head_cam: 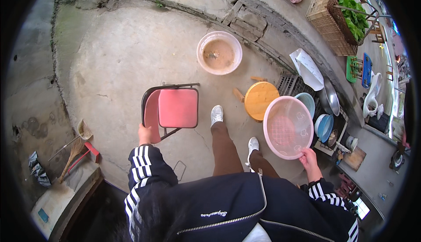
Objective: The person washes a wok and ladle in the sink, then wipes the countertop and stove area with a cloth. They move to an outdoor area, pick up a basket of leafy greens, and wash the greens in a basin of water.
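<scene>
My left hand grips the backrest of a folding chair with a pink padded seat and a dark metal frame. With my right hand I hold the rim of a pink plastic colander, its mesh bottom and cut-out pattern showing. Left of the colander, and partly behind its edge, is a round wooden stool. Farther ahead on the concrete floor stands a pale plastic tub with murky brownish water and some scraps in it.
Beyond the colander are a blue basket, a metal basin and a dark crate. A raised concrete ledge curves along the right, bearing a wicker basket of leafy greens. A straw broom and red-handled dustpan lie left.
</scene>
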Action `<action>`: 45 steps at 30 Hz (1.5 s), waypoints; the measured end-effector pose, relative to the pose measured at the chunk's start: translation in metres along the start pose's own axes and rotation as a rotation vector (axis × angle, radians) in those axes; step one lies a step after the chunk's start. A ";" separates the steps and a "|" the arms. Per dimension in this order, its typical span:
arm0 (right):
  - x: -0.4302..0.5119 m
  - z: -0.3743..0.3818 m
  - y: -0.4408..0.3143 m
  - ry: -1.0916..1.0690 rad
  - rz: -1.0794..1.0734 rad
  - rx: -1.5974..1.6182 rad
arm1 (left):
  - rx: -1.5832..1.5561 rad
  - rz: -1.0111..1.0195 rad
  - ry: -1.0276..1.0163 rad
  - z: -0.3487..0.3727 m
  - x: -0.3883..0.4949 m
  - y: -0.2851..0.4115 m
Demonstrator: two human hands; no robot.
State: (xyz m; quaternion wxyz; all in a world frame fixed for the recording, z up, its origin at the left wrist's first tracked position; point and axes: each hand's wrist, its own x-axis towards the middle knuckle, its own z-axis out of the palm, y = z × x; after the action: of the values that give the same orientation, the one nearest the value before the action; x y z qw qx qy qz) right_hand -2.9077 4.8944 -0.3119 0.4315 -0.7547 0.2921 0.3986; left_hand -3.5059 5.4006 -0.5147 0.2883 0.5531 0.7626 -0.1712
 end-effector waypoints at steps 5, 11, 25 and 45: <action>-0.021 0.032 0.003 0.012 0.040 -0.040 | -0.072 -0.077 0.071 -0.003 0.031 -0.009; -0.028 0.046 0.011 0.056 0.057 -0.022 | 0.019 -0.137 0.022 -0.010 0.050 -0.009; -0.006 -0.036 0.076 0.351 0.142 0.343 | -0.211 -0.030 0.209 0.043 -0.074 0.224; 0.006 -0.094 -0.009 0.042 -0.270 0.650 | 0.103 1.198 -0.646 0.013 -0.438 0.678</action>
State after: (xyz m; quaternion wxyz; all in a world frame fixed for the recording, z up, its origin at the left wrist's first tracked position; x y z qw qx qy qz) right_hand -2.8643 4.8152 -0.2841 0.6918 -0.6179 0.3101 0.2085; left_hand -2.7666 5.2906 -0.2102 0.5199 0.8140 0.1912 -0.1749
